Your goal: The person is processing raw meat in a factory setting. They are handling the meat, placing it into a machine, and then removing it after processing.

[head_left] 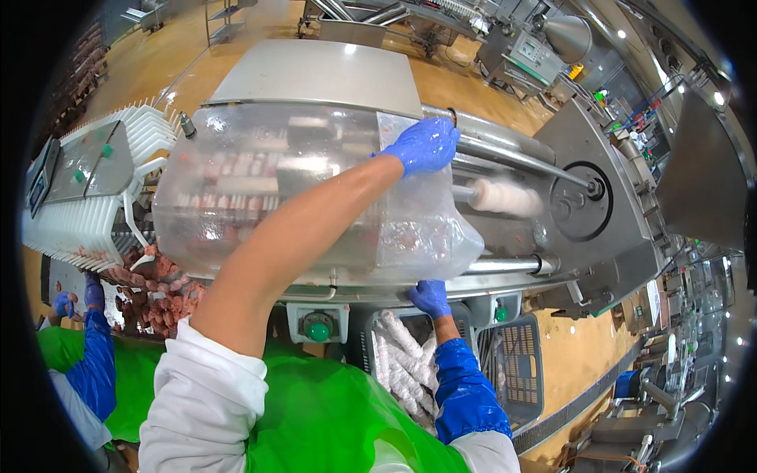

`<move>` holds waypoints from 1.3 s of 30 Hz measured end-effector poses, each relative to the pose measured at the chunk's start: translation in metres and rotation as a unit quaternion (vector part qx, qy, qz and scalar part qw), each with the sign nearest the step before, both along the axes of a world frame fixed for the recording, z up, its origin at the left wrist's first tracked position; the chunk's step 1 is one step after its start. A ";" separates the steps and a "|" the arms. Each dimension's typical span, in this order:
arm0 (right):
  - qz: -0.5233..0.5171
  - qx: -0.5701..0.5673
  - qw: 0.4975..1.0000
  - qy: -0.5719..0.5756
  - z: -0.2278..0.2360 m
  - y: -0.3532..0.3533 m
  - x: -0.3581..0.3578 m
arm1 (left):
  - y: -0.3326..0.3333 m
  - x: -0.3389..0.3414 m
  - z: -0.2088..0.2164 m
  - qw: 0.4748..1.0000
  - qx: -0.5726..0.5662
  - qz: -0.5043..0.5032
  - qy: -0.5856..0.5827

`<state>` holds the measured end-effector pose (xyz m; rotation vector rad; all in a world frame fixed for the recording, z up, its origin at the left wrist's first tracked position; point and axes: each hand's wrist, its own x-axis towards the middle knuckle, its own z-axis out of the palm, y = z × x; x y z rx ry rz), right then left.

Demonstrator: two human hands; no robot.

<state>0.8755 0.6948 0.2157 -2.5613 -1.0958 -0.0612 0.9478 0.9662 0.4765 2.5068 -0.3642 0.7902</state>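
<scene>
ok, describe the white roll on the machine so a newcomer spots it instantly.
Start at the long steel machine, then find its clear cover. Just past the cover's right edge, the white roll sits on a metal rod. Its pale, bulky body sets it apart from the shiny bars nearby.

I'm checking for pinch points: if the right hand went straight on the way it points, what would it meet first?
Probably the clear cover, at its lower edge just ahead of the right hand; they may already touch.
</scene>
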 end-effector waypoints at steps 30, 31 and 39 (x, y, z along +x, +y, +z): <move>0.128 0.209 0.948 0.202 0.103 0.139 -0.209 | 0.136 -0.449 -0.239 0.274 -0.884 -0.221 0.306; 0.120 0.209 0.957 0.164 0.098 0.126 -0.200 | 0.162 -0.472 -0.234 0.330 -0.875 -0.158 0.316; -0.278 0.442 0.853 0.004 0.141 0.022 -0.108 | 0.306 -0.557 -0.257 0.912 -0.015 0.340 0.227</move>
